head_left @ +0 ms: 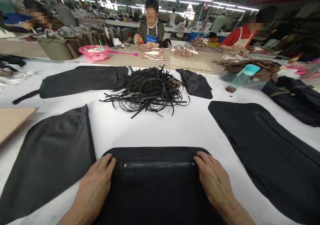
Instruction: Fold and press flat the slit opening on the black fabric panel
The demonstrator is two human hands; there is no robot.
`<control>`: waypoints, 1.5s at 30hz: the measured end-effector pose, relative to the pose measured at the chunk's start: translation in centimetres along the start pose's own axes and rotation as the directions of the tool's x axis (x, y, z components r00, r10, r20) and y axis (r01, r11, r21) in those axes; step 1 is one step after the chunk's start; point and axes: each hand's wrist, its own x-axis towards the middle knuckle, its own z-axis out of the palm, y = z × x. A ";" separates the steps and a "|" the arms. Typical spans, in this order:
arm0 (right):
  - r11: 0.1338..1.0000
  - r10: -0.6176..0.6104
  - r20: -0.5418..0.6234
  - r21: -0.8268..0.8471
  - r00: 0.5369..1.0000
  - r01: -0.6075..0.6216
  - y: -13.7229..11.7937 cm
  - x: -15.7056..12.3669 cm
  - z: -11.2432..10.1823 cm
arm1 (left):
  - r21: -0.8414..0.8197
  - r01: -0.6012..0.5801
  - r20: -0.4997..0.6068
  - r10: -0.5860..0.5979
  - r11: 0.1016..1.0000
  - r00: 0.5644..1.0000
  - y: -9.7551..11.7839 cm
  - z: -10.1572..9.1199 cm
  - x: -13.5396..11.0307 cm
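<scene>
Black panel [155,198]: at bottom centre, over the white bench [150,131], btwn both grips; lower end out of frame.
Left grip [93,185]: on panel's top L corner, fingers bent & close together; underside hidden, so can't tell if pinching or just pressing.
Right grip [216,178]: same on top R corner; fingers bunched at the edge, pinch vs press n/c.
Feel: prob. light for its size; looks leathery, smooth; bends easily but likely holds a flat shape; a bit slippery maybe, not fragile tho surface may crease or scuff.
Shiny line [160,165]: runs across below top edge, white mark ea. end; could be the weak spot, so best kept clear of fingers.
Best hold: both rounded corners, evenly, w/ lower part supported; one corner only & it'd prob. sag.
Side pieces: similar black piece [60,145] to L, another dark piece [260,145] to R; strip pile [152,88] beyond, well apart.
</scene>
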 end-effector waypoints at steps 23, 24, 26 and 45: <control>0.898 -0.159 0.083 0.426 0.984 0.110 -4.2 7.4 -1.3 | -0.469 -0.540 -0.084 0.573 0.699 0.815 8.7 1.3 0.7; 0.900 -0.125 0.019 0.422 0.992 0.105 -4.1 7.4 -1.6 | -0.464 -0.538 -0.093 0.565 0.704 0.820 8.8 1.5 0.5; 0.918 -0.087 -0.120 0.377 0.989 0.127 -4.0 7.3 -2.3 | -0.450 -0.535 -0.103 0.553 0.715 0.827 8.9 1.7 0.3; 0.928 -0.364 -0.280 -0.028 0.888 0.372 -4.4 6.8 -5.4 | -0.675 0.049 0.327 0.239 0.736 0.914 13.9 -4.0 8.1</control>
